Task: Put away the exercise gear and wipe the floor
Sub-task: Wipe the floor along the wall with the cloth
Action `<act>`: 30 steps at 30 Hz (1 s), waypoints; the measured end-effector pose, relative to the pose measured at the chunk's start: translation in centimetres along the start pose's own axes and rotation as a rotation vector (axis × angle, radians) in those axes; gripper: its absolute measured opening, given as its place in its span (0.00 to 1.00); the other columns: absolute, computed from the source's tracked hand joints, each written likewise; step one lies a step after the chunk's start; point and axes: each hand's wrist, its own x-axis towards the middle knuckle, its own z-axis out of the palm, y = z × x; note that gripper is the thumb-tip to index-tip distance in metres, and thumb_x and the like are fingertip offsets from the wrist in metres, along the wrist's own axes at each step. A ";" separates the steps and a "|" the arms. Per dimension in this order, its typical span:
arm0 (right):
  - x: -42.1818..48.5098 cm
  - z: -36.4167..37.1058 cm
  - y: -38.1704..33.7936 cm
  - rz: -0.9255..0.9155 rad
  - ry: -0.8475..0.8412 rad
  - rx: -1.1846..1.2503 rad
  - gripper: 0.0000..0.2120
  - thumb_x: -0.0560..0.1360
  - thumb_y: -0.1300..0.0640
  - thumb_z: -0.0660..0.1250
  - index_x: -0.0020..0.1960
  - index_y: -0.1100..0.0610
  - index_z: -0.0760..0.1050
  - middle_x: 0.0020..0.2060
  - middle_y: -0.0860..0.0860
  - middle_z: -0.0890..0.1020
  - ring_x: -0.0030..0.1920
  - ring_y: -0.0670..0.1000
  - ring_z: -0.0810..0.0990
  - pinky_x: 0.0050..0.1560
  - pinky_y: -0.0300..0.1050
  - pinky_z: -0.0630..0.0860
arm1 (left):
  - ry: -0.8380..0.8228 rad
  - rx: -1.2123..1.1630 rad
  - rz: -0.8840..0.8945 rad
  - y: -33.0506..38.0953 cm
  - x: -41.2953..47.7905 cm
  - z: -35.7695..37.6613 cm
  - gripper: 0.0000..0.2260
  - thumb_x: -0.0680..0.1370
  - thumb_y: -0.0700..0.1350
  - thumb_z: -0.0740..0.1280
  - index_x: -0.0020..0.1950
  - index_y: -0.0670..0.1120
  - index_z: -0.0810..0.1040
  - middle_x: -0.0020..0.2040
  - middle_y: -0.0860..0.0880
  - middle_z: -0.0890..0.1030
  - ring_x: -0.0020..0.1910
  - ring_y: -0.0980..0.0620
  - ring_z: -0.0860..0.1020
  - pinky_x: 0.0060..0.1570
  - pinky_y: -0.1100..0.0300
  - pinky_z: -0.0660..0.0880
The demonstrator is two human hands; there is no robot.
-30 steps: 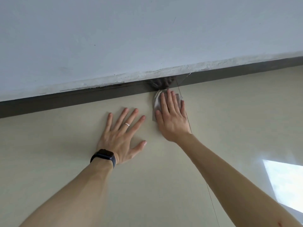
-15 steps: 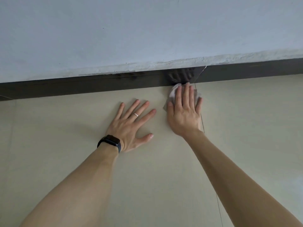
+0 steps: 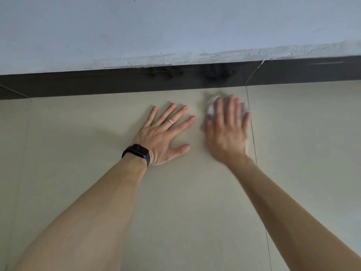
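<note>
Two hands: both lie palm-down on the pale tiled floor [image 3: 185, 212], side by side but apart, close to its far edge.
Left hand: the left hand [image 3: 164, 137] is spread wide, with straight, fanned fingers and the thumb out to the right. It rests flat on bare tile and holds nothing.
Right hand: the right hand [image 3: 226, 132] is also flat, with straight fingers close together, and presses down on the cloth. It is blurred, so its fingertips cannot be made out in detail.
Cloth: a small, white, crumpled cloth [image 3: 211, 106] lies on the floor under the fingers of the right hand. It shows mostly at the far left of them, with a sliver at the little-finger side.
Watch: a black watch [image 3: 137, 152] sits on the left wrist.
Ring: a silver ring [image 3: 170, 121] is on a finger of the left hand.
Grout line: a thin dark grout line [image 3: 254, 145] runs from near to far just right of the right hand.
Skirting: a dark glossy skirting [image 3: 97, 83] runs left to right just beyond the fingertips. It shows dim reflections of both hands and has a pale slanted joint [image 3: 254, 72] towards the right.
Wall: a pale wall [image 3: 175, 26] rises above the skirting, its lower paint edge rough and chipped.
In the way: skirting and wall close off the floor on the far side of the cloth, and the left hand lies on the tile to the left of the cloth.
</note>
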 end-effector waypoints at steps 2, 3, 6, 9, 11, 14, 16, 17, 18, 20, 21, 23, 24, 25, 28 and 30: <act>-2.4 -0.3 0.9 -0.240 -0.085 -0.052 0.28 0.84 0.45 0.48 0.81 0.53 0.53 0.81 0.56 0.52 0.80 0.55 0.48 0.78 0.61 0.46 | 0.023 -0.006 0.002 -0.1 -0.1 0.2 0.33 0.77 0.70 0.50 0.80 0.63 0.43 0.81 0.58 0.42 0.80 0.54 0.39 0.76 0.39 0.44; -2.7 -0.9 2.5 -0.230 -0.120 -0.038 0.28 0.84 0.45 0.47 0.81 0.52 0.51 0.81 0.54 0.50 0.81 0.53 0.46 0.79 0.60 0.45 | 0.028 -0.006 0.000 -0.2 -0.1 0.3 0.33 0.77 0.70 0.50 0.80 0.63 0.43 0.81 0.58 0.42 0.80 0.54 0.40 0.77 0.39 0.44; -3.6 -2.7 7.6 0.110 -0.103 -0.023 0.29 0.83 0.42 0.44 0.82 0.50 0.46 0.81 0.54 0.45 0.80 0.53 0.41 0.78 0.61 0.41 | 0.027 -0.016 0.008 -0.6 0.0 0.4 0.33 0.77 0.70 0.49 0.79 0.64 0.42 0.81 0.58 0.41 0.80 0.54 0.39 0.77 0.40 0.42; -6.4 -2.6 7.0 0.511 -0.050 0.057 0.30 0.82 0.42 0.44 0.82 0.50 0.44 0.81 0.55 0.44 0.80 0.54 0.40 0.77 0.63 0.40 | 0.028 -0.017 0.006 -0.4 0.0 0.5 0.33 0.77 0.70 0.49 0.79 0.63 0.42 0.81 0.58 0.42 0.80 0.54 0.40 0.77 0.41 0.41; -9.2 -1.5 3.1 0.513 -0.008 0.042 0.30 0.82 0.42 0.46 0.82 0.50 0.46 0.81 0.55 0.45 0.80 0.54 0.41 0.78 0.62 0.40 | 0.027 -0.026 0.006 -0.3 -0.1 0.6 0.34 0.76 0.70 0.48 0.80 0.63 0.43 0.81 0.58 0.43 0.80 0.54 0.41 0.77 0.41 0.42; -13.0 -0.5 -0.6 0.091 -0.077 -0.007 0.28 0.83 0.43 0.47 0.81 0.49 0.50 0.81 0.53 0.49 0.81 0.53 0.44 0.78 0.61 0.45 | 0.024 -0.037 0.007 -0.4 0.1 0.4 0.34 0.75 0.70 0.48 0.80 0.63 0.44 0.81 0.58 0.43 0.80 0.53 0.42 0.77 0.40 0.43; -14.8 -1.0 1.6 -0.105 -0.108 -0.041 0.27 0.84 0.43 0.47 0.81 0.48 0.53 0.81 0.53 0.51 0.81 0.53 0.47 0.78 0.60 0.49 | 0.016 -0.033 0.022 -0.3 0.1 0.5 0.33 0.75 0.70 0.47 0.79 0.64 0.43 0.81 0.58 0.43 0.80 0.53 0.42 0.77 0.40 0.43; -15.5 -1.3 3.3 -0.114 -0.111 -0.072 0.27 0.84 0.42 0.47 0.81 0.49 0.53 0.81 0.54 0.51 0.81 0.53 0.47 0.78 0.60 0.49 | 0.019 -0.028 0.015 -0.5 0.1 0.7 0.33 0.75 0.71 0.47 0.79 0.65 0.42 0.81 0.57 0.43 0.80 0.53 0.42 0.77 0.41 0.43; -16.5 -1.6 4.9 -0.042 -0.100 -0.096 0.28 0.84 0.42 0.46 0.81 0.49 0.52 0.81 0.54 0.50 0.81 0.54 0.46 0.78 0.60 0.49 | 0.027 -0.020 0.014 -0.6 0.1 0.8 0.33 0.75 0.71 0.46 0.79 0.65 0.42 0.81 0.57 0.43 0.80 0.52 0.42 0.77 0.41 0.43; -18.7 -2.2 7.0 0.287 -0.075 -0.062 0.29 0.83 0.41 0.45 0.81 0.48 0.48 0.81 0.55 0.46 0.80 0.54 0.43 0.78 0.60 0.45 | 0.040 -0.009 0.028 -0.8 0.1 1.1 0.33 0.76 0.71 0.45 0.79 0.65 0.43 0.81 0.56 0.44 0.80 0.52 0.42 0.77 0.40 0.43; -19.8 -2.3 7.1 0.480 -0.052 -0.020 0.29 0.83 0.41 0.45 0.82 0.48 0.46 0.81 0.55 0.43 0.80 0.53 0.40 0.78 0.59 0.42 | 0.041 -0.010 0.042 -0.8 0.2 1.2 0.33 0.76 0.72 0.44 0.79 0.64 0.43 0.82 0.55 0.44 0.80 0.52 0.43 0.77 0.40 0.43; -21.5 -1.7 4.8 0.747 -0.033 0.057 0.29 0.83 0.42 0.45 0.81 0.47 0.42 0.80 0.55 0.39 0.80 0.53 0.36 0.78 0.59 0.38 | 0.041 -0.015 0.054 -0.8 0.1 1.1 0.33 0.76 0.72 0.43 0.79 0.63 0.44 0.82 0.54 0.46 0.80 0.50 0.44 0.76 0.40 0.43; -22.4 -1.3 3.1 0.780 -0.032 0.065 0.29 0.83 0.42 0.46 0.81 0.46 0.41 0.80 0.54 0.38 0.79 0.53 0.35 0.78 0.59 0.36 | 0.045 0.011 0.055 -0.6 0.0 1.1 0.32 0.77 0.71 0.42 0.80 0.62 0.45 0.82 0.53 0.47 0.80 0.50 0.44 0.76 0.40 0.44; -23.5 -0.9 1.2 0.752 -0.024 0.061 0.29 0.83 0.42 0.46 0.81 0.46 0.41 0.80 0.54 0.38 0.79 0.53 0.35 0.77 0.58 0.35 | 0.052 0.062 0.049 -0.3 -0.2 1.0 0.32 0.78 0.70 0.41 0.80 0.62 0.45 0.82 0.52 0.48 0.80 0.49 0.45 0.76 0.39 0.44; -27.3 -0.2 -2.6 0.474 -0.075 0.003 0.28 0.83 0.42 0.46 0.81 0.45 0.44 0.81 0.53 0.41 0.80 0.52 0.37 0.78 0.56 0.37 | 0.056 0.173 -0.008 1.4 -1.6 0.5 0.28 0.81 0.65 0.40 0.81 0.60 0.47 0.82 0.49 0.48 0.80 0.47 0.44 0.74 0.37 0.41; -30.1 -0.9 -1.9 0.316 -0.119 -0.024 0.28 0.83 0.41 0.46 0.81 0.44 0.47 0.81 0.51 0.45 0.80 0.51 0.40 0.79 0.55 0.41 | 0.080 0.105 0.028 3.5 -4.0 0.7 0.25 0.83 0.58 0.45 0.81 0.58 0.51 0.82 0.46 0.50 0.80 0.45 0.45 0.74 0.35 0.43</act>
